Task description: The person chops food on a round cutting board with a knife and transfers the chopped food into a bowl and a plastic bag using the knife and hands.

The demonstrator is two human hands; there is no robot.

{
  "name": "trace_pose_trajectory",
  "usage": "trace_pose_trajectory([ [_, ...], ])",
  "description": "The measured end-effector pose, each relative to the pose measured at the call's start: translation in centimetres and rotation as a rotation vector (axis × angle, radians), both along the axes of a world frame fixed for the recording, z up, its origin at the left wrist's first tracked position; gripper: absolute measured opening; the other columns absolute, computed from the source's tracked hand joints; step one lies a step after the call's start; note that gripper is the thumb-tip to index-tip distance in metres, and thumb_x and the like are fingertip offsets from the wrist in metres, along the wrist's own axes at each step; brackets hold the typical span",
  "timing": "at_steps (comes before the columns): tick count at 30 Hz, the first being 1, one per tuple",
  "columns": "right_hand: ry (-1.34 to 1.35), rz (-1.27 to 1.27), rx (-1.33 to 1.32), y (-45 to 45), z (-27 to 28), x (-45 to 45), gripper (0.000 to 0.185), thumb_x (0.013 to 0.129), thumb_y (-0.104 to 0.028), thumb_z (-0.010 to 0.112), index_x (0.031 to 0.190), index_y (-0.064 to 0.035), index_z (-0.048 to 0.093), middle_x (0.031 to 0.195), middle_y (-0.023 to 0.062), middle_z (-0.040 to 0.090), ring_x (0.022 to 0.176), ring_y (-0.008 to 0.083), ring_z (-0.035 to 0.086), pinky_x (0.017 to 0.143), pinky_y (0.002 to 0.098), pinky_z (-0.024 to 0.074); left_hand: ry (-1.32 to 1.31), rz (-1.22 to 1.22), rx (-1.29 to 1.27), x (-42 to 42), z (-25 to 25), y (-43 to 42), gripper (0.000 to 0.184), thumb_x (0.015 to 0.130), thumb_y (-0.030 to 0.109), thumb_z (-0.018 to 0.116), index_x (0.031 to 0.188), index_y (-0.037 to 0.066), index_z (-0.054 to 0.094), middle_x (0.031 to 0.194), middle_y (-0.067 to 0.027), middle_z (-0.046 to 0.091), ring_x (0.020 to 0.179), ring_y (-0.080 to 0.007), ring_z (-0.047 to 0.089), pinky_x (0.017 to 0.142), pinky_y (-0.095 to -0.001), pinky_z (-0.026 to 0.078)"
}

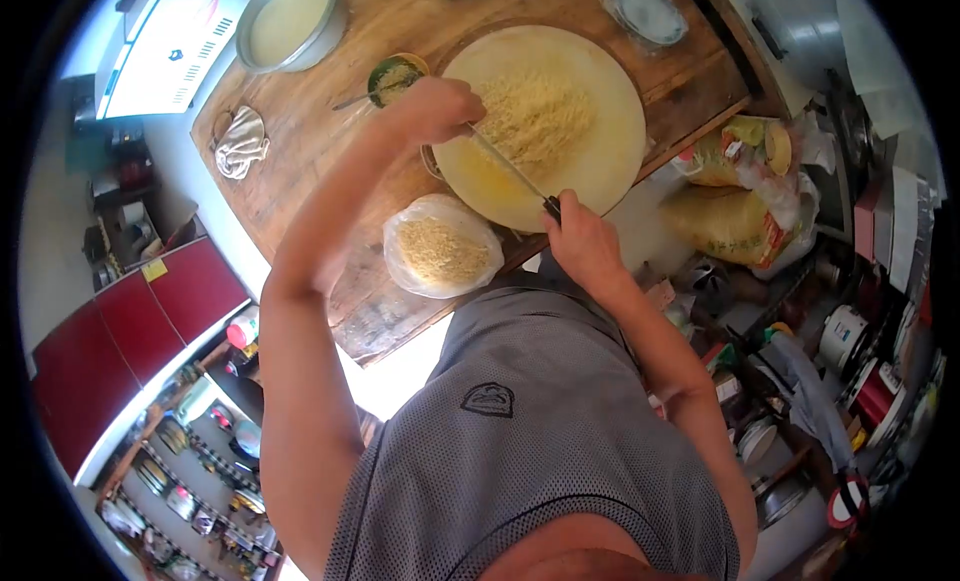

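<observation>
My right hand [583, 243] is closed round the black handle of a long knife [510, 167]. The blade slants up and left across a round pale cutting board [615, 146]. At the tip end of the blade, my left hand [448, 109] is curled shut on it; the fingertips are partly hidden. Under and beyond the knife, finely chopped yellow crumbs [540, 121] are heaped on the board, with a thin yellow smear nearer me. A plastic-lined bowl [398, 265] with similar crumbs sits near the table edge, below the board.
On the wooden table [310, 181] are a small green bowl [390, 66] with a spoon, a large metal pot [318, 53] of pale contents, a crumpled cloth [240, 146] and a clear plastic-wrapped container [648, 14]. A yellow sack [725, 221] and cluttered shelves stand to the right.
</observation>
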State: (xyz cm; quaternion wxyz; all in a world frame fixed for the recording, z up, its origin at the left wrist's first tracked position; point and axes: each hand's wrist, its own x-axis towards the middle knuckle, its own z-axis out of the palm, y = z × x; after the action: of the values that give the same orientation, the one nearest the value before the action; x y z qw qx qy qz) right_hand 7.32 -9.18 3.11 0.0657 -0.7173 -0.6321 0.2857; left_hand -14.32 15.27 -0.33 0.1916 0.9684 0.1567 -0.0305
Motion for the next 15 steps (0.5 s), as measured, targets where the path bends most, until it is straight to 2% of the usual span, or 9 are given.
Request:
trace_pose_trajectory([
  [4, -0.048, -0.044, -0.014, 0.6, -2.6, -0.3, 0.031, 0.097, -0.031, 0.062, 0.096, -0.0015, 0.051, 0.078, 0.0232, 0.068, 0.076, 0.0444, 0.068, 0.068, 0.0547, 0.0533, -0.026, -0.035, 0.005, 0.5, -1.6, 0.9, 0.021, 0.078, 0.023, 0.077, 0.087, 0.008, 0.066, 0.086, -0.0108, 0.065, 0.093, -0.0333, 0.066, 0.076, -0.0467, 0.054],
  [6, -0.034, -0.030, 0.006, 0.3, -1.8, 0.2, 0.030, 0.098, -0.031, 0.061, 0.097, -0.0022, 0.052, 0.078, 0.0222, 0.068, 0.076, 0.0438, 0.068, 0.068, 0.0546, 0.0535, 0.005, -0.026, -0.006, 0.4, -1.2, -0.2, 0.020, 0.078, 0.023, 0.077, 0.086, 0.008, 0.066, 0.086, -0.0105, 0.065, 0.093, -0.0328, 0.066, 0.077, -0.0465, 0.054],
  [9, -0.070, -0.062, -0.037, 0.6, 0.1, 0.2, 0.029, 0.097, -0.031, 0.061, 0.097, -0.0032, 0.052, 0.077, 0.0214, 0.068, 0.075, 0.0438, 0.068, 0.068, 0.0543, 0.0533, -0.118, -0.041, 0.015, 0.9, -0.1, 0.4, 0.024, 0.075, 0.019, 0.078, 0.082, 0.006, 0.060, 0.082, -0.0067, 0.063, 0.089, -0.0305, 0.062, 0.071, -0.0458, 0.053],
  [11, -0.059, -0.077, -0.043, 0.5, -1.9, 0.2, 0.030, 0.098, -0.032, 0.061, 0.096, -0.0030, 0.051, 0.077, 0.0221, 0.067, 0.076, 0.0440, 0.067, 0.067, 0.0540, 0.0520, -0.105, -0.067, 0.001, 1.2, -1.1, 0.8, 0.024, 0.075, 0.019, 0.079, 0.082, 0.006, 0.060, 0.081, -0.0060, 0.063, 0.089, -0.0296, 0.063, 0.070, -0.0452, 0.053],
  [15, -0.065, -0.085, 0.014, 0.4, -0.8, 0.8, 0.031, 0.097, -0.031, 0.063, 0.095, -0.0026, 0.049, 0.075, 0.0227, 0.065, 0.074, 0.0449, 0.065, 0.065, 0.0541, 0.0506, -0.110, -0.075, 0.023, 1.8, -0.1, 0.8, 0.024, 0.075, 0.019, 0.079, 0.081, 0.007, 0.060, 0.081, -0.0059, 0.063, 0.089, -0.0296, 0.063, 0.071, -0.0449, 0.053],
])
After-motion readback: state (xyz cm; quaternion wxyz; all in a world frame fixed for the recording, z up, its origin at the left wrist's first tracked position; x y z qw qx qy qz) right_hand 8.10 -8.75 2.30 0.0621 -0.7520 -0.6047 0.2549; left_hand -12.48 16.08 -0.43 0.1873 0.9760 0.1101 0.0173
